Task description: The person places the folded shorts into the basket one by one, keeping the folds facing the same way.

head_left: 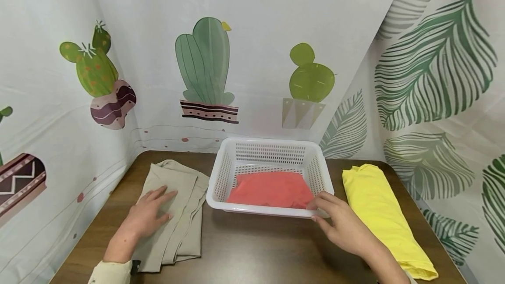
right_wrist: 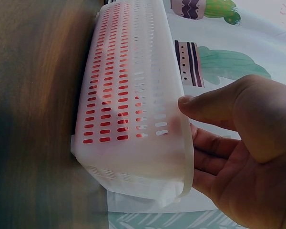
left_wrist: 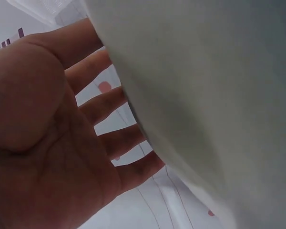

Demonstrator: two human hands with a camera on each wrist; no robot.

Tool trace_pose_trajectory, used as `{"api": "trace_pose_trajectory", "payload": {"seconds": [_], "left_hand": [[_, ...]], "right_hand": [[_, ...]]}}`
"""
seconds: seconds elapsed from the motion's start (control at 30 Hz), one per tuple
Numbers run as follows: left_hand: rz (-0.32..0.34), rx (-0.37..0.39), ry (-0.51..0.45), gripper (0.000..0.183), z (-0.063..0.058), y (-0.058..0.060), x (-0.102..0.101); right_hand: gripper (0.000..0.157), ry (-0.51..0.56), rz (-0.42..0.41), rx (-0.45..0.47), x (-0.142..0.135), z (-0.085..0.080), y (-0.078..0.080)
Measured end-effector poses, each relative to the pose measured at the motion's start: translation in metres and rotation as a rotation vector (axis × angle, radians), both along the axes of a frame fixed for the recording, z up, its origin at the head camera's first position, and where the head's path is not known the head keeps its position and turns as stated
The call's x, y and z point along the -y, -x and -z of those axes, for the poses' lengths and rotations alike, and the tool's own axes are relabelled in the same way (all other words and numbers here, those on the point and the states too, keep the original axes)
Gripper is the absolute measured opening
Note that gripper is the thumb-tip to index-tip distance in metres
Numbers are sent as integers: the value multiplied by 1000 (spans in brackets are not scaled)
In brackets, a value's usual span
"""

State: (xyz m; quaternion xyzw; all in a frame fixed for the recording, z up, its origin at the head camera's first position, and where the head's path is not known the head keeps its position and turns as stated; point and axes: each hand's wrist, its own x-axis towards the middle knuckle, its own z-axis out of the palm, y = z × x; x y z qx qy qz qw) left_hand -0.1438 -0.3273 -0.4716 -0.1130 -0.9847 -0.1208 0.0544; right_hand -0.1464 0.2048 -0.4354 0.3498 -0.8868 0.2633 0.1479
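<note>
A white plastic basket (head_left: 272,209) with slotted walls stands at the back centre of the table, a folded coral-red cloth (head_left: 272,189) lying inside it. My right hand (head_left: 341,222) pinches the basket's near right corner, thumb outside the rim and fingers reaching over it; the right wrist view shows the thumb (right_wrist: 207,106) against the rim. On the left, my left hand (head_left: 147,214) rests with spread fingers on a folded beige-grey cloth (head_left: 183,222). In the left wrist view the palm faces the camera and the fingertips meet the cloth's edge, partly hidden behind it.
A folded bright yellow cloth (head_left: 384,218) lies lengthwise on the right side of the brown wooden table (head_left: 240,249), beside the right forearm. A white curtain (head_left: 256,8) printed with cacti and leaves hangs right behind the table and along its sides.
</note>
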Motion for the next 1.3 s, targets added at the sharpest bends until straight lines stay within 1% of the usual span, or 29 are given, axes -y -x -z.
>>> {"api": "trace_pose_trajectory", "payload": {"seconds": [0.23,0.4,0.53,0.77,1.13,1.3], "left_hand": [[20,0,-11,59,1,-1,0],[46,-19,-23,59,2,0,-1],[53,-26,-15,58,3,0,-1],[45,-3,-11,56,2,0,0],[56,-4,23,56,1,2,2],[38,7,43,56,1,3,2]], "right_hand": [[32,-5,6,5,0,-1,0],[34,4,1,-4,0,-1,0],[35,8,1,-9,-1,0,0],[34,-2,-1,9,-1,1,0],[37,19,3,-1,0,0,0],[34,-2,0,12,-1,-1,0]]}}
